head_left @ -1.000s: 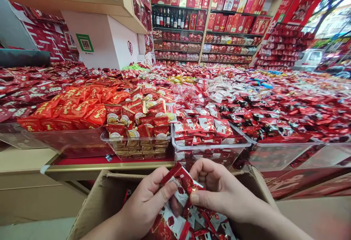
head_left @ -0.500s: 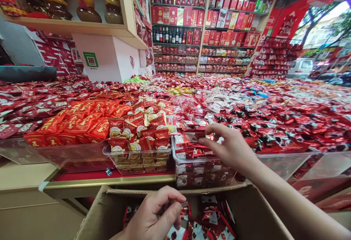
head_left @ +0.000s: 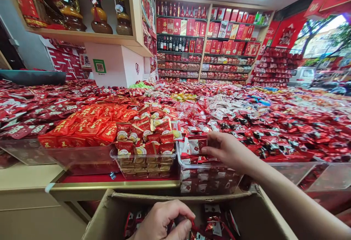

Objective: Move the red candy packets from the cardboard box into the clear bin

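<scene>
Above a clear plastic bin (head_left: 193, 167), my right hand (head_left: 229, 150) pinches the right end of a red and white wrapped candy (head_left: 196, 145). That candy stands nearly upright among others of the same look in the bin. Lower down, my left hand (head_left: 167, 220) is inside an open cardboard box (head_left: 178, 198), its thumb and forefinger closed on a red-wrapped candy mostly hidden by the fingers. More red and white candies (head_left: 214, 218) lie around it in the box.
Left of the bin stands a clear bin of durian candies (head_left: 146, 156), then bright red packets (head_left: 87, 125). Heaped candies (head_left: 274, 126) spread to the right and back. A gold-edged counter (head_left: 115, 185) runs behind the box; a wooden cabinet (head_left: 90, 35) overhangs the left.
My right hand has tipped its candy more upright at the bin. My left hand has gone a bit lower in the box, and its fingers have closed. The view has tilted up slightly.
</scene>
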A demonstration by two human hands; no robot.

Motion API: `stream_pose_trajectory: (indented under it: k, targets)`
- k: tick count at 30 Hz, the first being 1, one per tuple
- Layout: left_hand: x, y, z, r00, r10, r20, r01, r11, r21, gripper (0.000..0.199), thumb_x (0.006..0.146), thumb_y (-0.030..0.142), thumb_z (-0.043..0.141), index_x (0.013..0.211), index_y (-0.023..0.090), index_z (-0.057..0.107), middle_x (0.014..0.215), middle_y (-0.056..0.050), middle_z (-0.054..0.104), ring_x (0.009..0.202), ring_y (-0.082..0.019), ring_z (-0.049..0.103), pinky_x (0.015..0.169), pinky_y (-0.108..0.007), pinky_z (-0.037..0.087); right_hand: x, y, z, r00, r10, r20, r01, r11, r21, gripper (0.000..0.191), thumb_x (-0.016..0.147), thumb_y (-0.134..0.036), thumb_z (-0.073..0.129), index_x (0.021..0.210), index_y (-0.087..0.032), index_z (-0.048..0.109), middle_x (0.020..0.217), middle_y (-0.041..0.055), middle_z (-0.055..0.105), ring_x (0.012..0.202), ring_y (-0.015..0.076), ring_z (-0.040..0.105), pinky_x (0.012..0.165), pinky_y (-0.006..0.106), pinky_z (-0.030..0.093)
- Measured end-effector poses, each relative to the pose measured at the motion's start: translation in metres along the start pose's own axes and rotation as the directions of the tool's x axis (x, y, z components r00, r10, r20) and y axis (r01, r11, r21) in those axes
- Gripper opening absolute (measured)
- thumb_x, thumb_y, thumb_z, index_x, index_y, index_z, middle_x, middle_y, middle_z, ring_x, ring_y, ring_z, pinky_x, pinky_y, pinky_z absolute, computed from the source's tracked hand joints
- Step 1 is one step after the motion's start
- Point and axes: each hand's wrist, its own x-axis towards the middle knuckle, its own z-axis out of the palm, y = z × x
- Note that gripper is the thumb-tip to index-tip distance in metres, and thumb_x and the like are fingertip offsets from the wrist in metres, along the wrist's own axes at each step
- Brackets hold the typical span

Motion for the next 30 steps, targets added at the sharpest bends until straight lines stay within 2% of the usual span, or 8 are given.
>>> stream_pose_trajectory:
  k: [4, 9, 14, 18, 23, 27, 30]
  targets:
    - [0.001, 0.001, 0.001, 1.0, 0.006, 0.017, -0.007, 0.999, 0.034, 0.016, 0.076, 0.014, 0.049, 0.083, 0.01, 0.064, 0.06, -0.005, 0.064, 0.049, -0.01, 0.056, 0.047, -0.016, 0.041, 0.001, 0.004, -0.004, 0.999, 0.019, 0.036, -0.017, 0.999, -0.051, 0.013, 0.075, -0.029, 0.055, 0.067, -0.018, 0.052, 0.062, -0.0018, 0.054, 0.059, 0.0133, 0.047, 0.053, 0.024, 0.034]
    - [0.002, -0.001, 0.001, 0.997, 0.051, 0.062, -0.055, 0.997, 0.059, 0.018, 0.077, 0.015, 0.049, 0.083, 0.008, 0.064, 0.06, -0.007, 0.066, 0.05, -0.01, 0.056, 0.048, -0.015, 0.041, 0.004, -0.003, -0.006, 0.993, 0.038, 0.109, -0.027, 0.994, -0.104, 0.01, 0.076, -0.028, 0.054, 0.074, -0.018, 0.053, 0.068, 0.0009, 0.059, 0.062, 0.0151, 0.051, 0.053, 0.024, 0.034]
    - [0.002, -0.004, 0.001, 0.993, 0.094, 0.068, -0.102, 0.987, 0.125, 0.017, 0.076, 0.013, 0.05, 0.082, 0.009, 0.065, 0.063, -0.007, 0.067, 0.054, -0.01, 0.058, 0.052, -0.015, 0.043, 0.013, -0.01, 0.002, 0.997, -0.009, 0.075, 0.019, 0.99, -0.142, 0.006, 0.077, -0.024, 0.052, 0.079, -0.018, 0.051, 0.075, 0.0037, 0.06, 0.067, 0.0163, 0.052, 0.056, 0.025, 0.036]
    - [0.001, -0.008, 0.004, 0.99, 0.117, 0.085, -0.127, 0.983, 0.13, 0.015, 0.075, 0.01, 0.053, 0.082, 0.008, 0.066, 0.066, -0.007, 0.069, 0.057, -0.011, 0.06, 0.055, -0.014, 0.044, 0.022, -0.014, 0.006, 0.999, 0.003, 0.041, 0.005, 0.982, -0.187, 0.01, 0.078, -0.025, 0.05, 0.073, -0.019, 0.044, 0.067, 0.0015, 0.054, 0.059, 0.0146, 0.046, 0.052, 0.025, 0.032]
    - [0.001, -0.009, 0.005, 0.991, 0.105, 0.081, -0.114, 0.985, 0.127, 0.015, 0.074, 0.008, 0.054, 0.082, 0.008, 0.066, 0.068, -0.008, 0.07, 0.057, -0.01, 0.061, 0.055, -0.013, 0.044, 0.023, -0.012, 0.001, 0.999, -0.022, 0.031, 0.026, 0.993, -0.113, 0.014, 0.077, -0.026, 0.051, 0.067, -0.019, 0.044, 0.062, -0.0011, 0.049, 0.059, 0.0133, 0.043, 0.051, 0.025, 0.031]
    - [0.002, -0.006, 0.003, 0.993, 0.097, 0.063, -0.103, 0.988, 0.114, 0.015, 0.074, 0.009, 0.054, 0.083, 0.01, 0.066, 0.068, -0.007, 0.07, 0.057, -0.011, 0.062, 0.057, -0.013, 0.045, 0.012, -0.002, -0.003, 0.999, -0.043, 0.028, 0.043, 0.999, 0.011, 0.01, 0.076, -0.028, 0.051, 0.074, -0.019, 0.049, 0.068, -0.0005, 0.055, 0.063, 0.0139, 0.048, 0.055, 0.025, 0.034]
    - [0.002, -0.005, 0.002, 0.992, 0.105, 0.07, -0.113, 0.986, 0.119, 0.015, 0.075, 0.01, 0.053, 0.083, 0.01, 0.066, 0.067, -0.007, 0.07, 0.059, -0.011, 0.063, 0.058, -0.014, 0.046, 0.006, -0.001, -0.002, 0.997, 0.004, 0.071, -0.005, 1.0, 0.005, 0.009, 0.075, -0.027, 0.053, 0.074, -0.019, 0.051, 0.064, -0.0018, 0.053, 0.058, 0.0131, 0.046, 0.052, 0.024, 0.033]
